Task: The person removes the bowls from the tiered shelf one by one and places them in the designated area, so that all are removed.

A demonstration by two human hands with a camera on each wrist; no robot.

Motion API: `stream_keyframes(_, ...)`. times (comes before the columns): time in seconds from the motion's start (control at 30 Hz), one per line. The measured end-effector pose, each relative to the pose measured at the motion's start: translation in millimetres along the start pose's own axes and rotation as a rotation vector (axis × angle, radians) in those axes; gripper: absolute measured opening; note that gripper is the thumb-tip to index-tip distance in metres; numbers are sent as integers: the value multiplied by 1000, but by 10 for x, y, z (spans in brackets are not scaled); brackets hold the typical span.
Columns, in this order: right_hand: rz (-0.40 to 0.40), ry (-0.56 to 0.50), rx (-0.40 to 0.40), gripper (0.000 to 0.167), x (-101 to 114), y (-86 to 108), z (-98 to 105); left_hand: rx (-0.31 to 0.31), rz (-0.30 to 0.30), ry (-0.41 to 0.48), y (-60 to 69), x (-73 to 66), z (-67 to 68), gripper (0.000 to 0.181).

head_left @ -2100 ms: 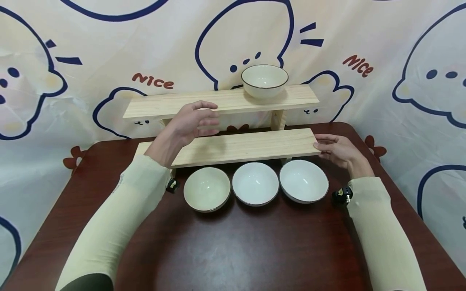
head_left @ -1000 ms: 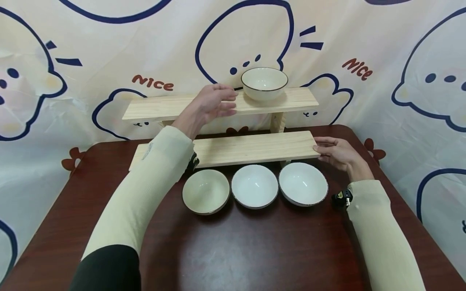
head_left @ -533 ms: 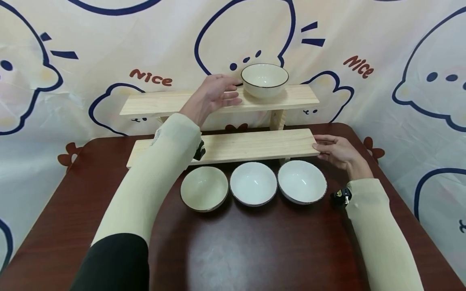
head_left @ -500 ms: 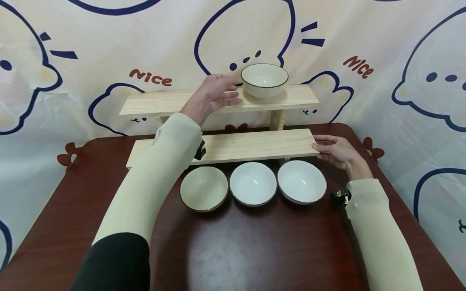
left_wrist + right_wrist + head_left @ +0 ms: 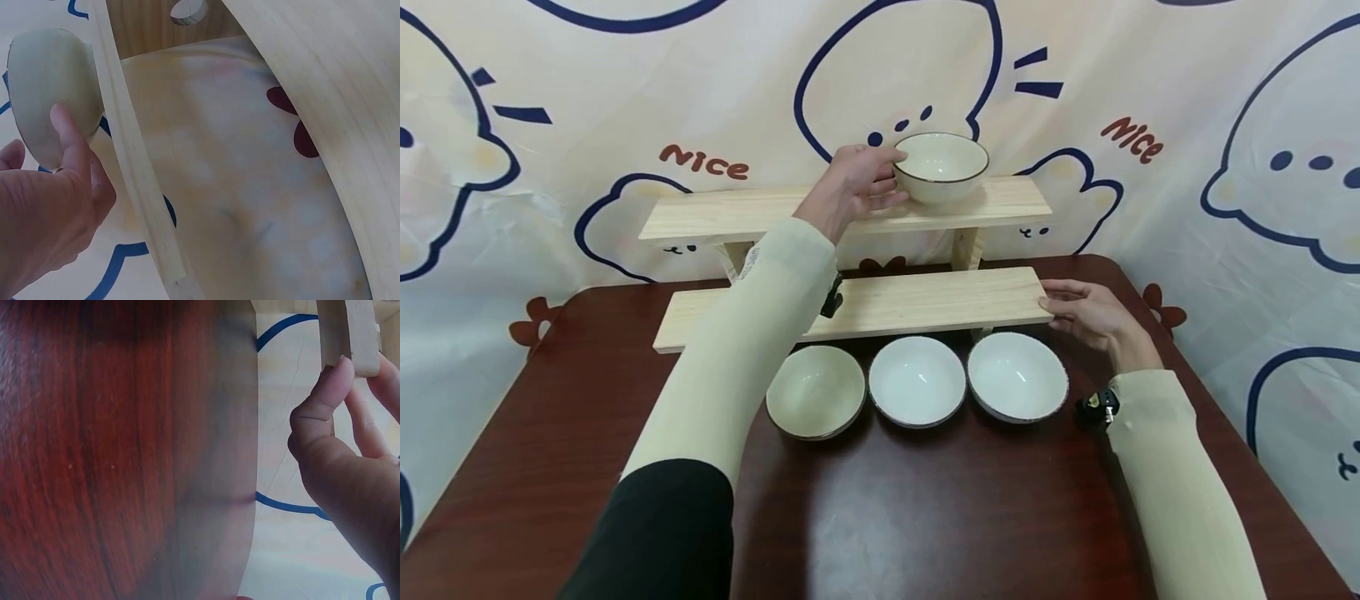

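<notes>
A cream bowl with a dark rim (image 5: pixel 942 171) (image 5: pixel 56 87) stands upright on the upper wooden shelf (image 5: pixel 722 215) (image 5: pixel 134 150), right of its middle. My left hand (image 5: pixel 859 185) (image 5: pixel 53 209) pinches its left side, thumb at the rim and fingers against the outer wall. At the right end of the lower shelf (image 5: pixel 932 302) (image 5: pixel 364 337), my right hand (image 5: pixel 1096 321) (image 5: pixel 350 447) grips the board between thumb and fingers. My left forearm hides part of the lower shelf in the head view.
Three bowls stand side by side before the lower shelf: a cream one (image 5: pixel 816 392), a white one (image 5: pixel 917 382) and another white one (image 5: pixel 1018 377). They rest on a dark red-brown table (image 5: pixel 880 517). A patterned cloth (image 5: pixel 587 92) hangs behind.
My left hand has moved up and right from in front of the shelves to the upper bowl and taken hold of its side. My right hand stays at the lower shelf's end.
</notes>
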State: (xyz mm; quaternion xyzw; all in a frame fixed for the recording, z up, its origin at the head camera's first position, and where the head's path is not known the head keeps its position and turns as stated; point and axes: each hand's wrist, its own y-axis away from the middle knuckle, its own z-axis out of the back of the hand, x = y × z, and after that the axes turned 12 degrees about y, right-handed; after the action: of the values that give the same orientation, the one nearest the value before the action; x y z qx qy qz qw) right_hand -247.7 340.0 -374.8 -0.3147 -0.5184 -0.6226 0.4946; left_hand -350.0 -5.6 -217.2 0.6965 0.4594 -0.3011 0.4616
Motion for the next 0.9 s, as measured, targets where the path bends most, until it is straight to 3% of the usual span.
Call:
stream_keyframes(0.27, 23, -22, 0, 56, -8, 0, 8, -15, -1, -33, -53, -38, -24, 25)
stream_keyframes(0.6, 14, 6, -3, 61, -18, -2, -4, 6, 6, -23, -106, -54, -15, 39)
stream_keyframes(0.9, 14, 11, -19, 62, -24, -9, -7, -16, -47, -59, -112, -59, -54, 32)
